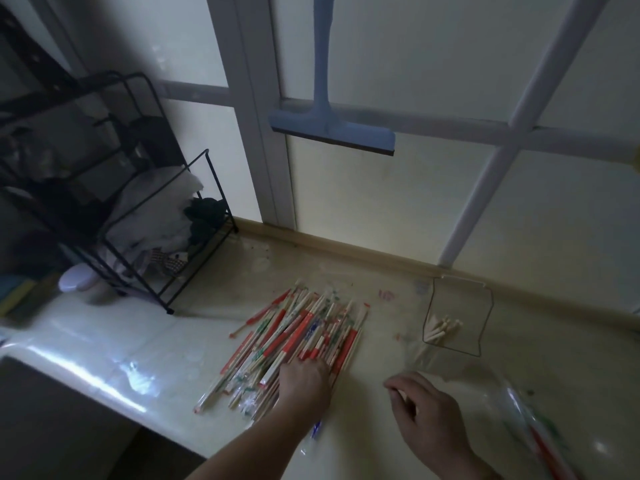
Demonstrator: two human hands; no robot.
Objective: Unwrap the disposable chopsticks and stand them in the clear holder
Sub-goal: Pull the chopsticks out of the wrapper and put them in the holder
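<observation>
Wrapped chopsticks [304, 341]: heap of packets in red, green and clear sleeves, spread fan-wise on the tabletop [433, 427]; too many and too overlapped to count.
Left hand [304, 382]: palm down on the near end of the heap, fingers [313, 362] reaching forward into the packets; tips buried among the sleeves, so cannot tell whether a packet is pinched or only touched.
Right hand [427, 415]: just right of the heap, apart from it, low over bare tabletop; fingers curled loosely inward, thumb toward forefinger; something pale shows at the fingertips, too blurred to name; grip unclear.
Clear holder [457, 318]: upright on the tabletop, right of the heap and beyond the right hand, near the back ledge; walls transparent, dark rim outline visible; count one.
Unwrapped chopsticks [445, 329]: bare wooden sticks leaning inside the holder, tips up toward the right; roughly six to eight ends visible, exact count unclear.
Holder relative to hands: well apart from the left hand, nearer the right hand, touching neither.
Empty wrappers [533, 424]: clear plastic with red and green print, blurred, at the near right; count unclear.
Wire rack [138, 209]: black, far left on the tabletop, holding cloths; count one.
Squeegee [330, 128]: blue, hanging against the window; count one.
Hands in view: two.
</observation>
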